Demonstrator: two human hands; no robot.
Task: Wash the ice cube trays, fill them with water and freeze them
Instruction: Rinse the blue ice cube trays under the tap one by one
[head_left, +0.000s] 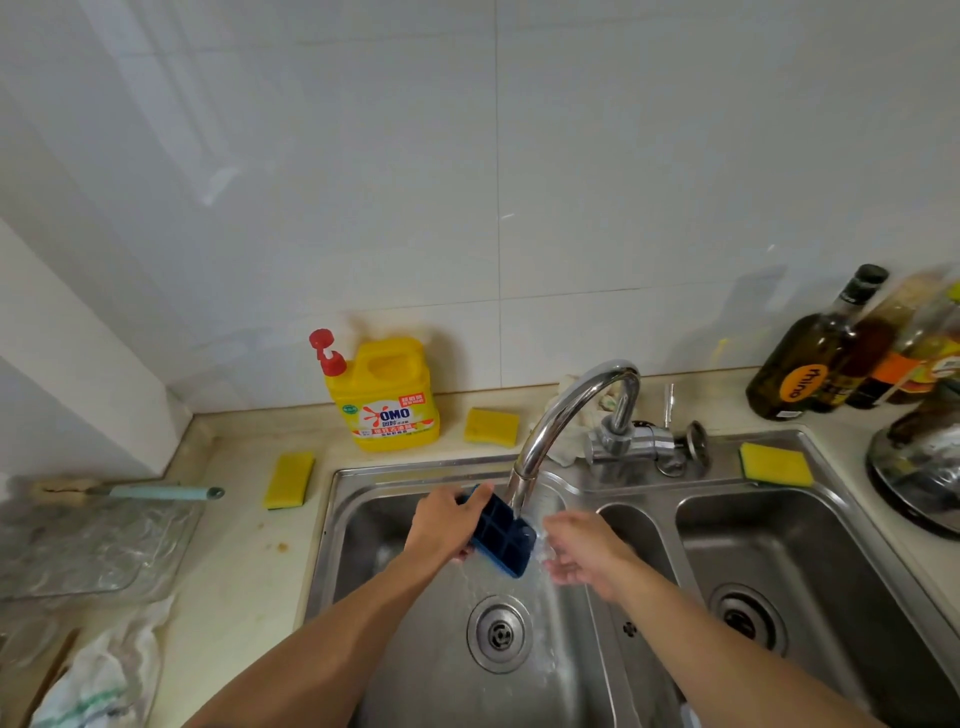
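A dark blue ice cube tray (503, 538) hangs tilted over the left basin of the steel sink (332, 525), right under the spout of the chrome faucet (563, 415). Water runs over the tray and down toward the drain (500, 633). My left hand (447, 522) grips the tray by its left edge, thumb on top. My right hand (584, 551) is just right of the tray, fingers relaxed and wet in the stream, apart from the tray as far as I can see.
A yellow detergent jug (387, 397) stands behind the sink. Yellow sponges lie at the back (491, 427), on the left counter (289, 479) and on the right rim (776, 464). A brush (130, 491) and glass board (88, 545) lie left; bottles (821, 353) stand right.
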